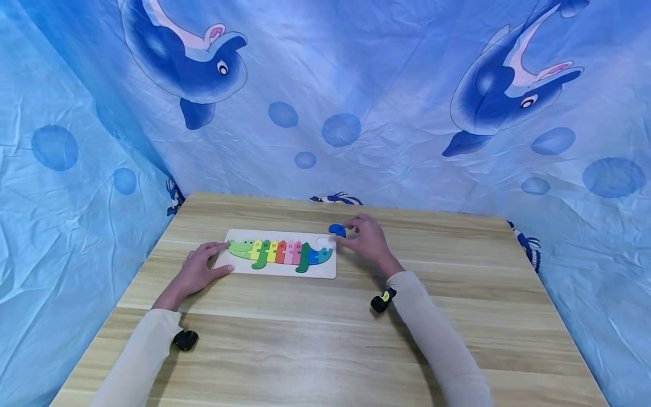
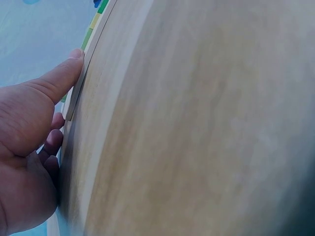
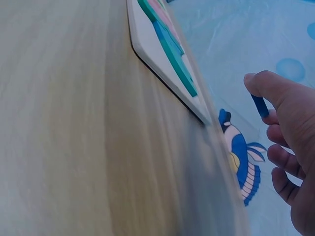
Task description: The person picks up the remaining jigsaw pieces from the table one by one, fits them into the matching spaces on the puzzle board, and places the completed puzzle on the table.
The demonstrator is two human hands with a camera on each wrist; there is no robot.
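A white puzzle board [image 1: 269, 273] lies on the table, filled with a crocodile of colored pieces [image 1: 281, 252]. Near the tail at the board's upper right, a pale recess [image 1: 322, 243] shows. My right hand [image 1: 367, 238] pinches a blue puzzle piece [image 1: 337, 229] between thumb and fingers, above the board's right corner. The right wrist view shows this blue piece [image 3: 260, 105] edge-on, raised off the table. My left hand [image 1: 202, 265] rests at the board's left end, thumb and fingers touching its edge. In the left wrist view the thumb [image 2: 69, 69] lies against the board's side.
The wood-grain table [image 1: 305, 333] extends around the board. Behind and beside it hangs a blue curtain [image 1: 386, 158] printed with dolphins and bubbles. Small black devices are strapped at the left wrist [image 1: 186, 340] and right wrist [image 1: 382, 301].
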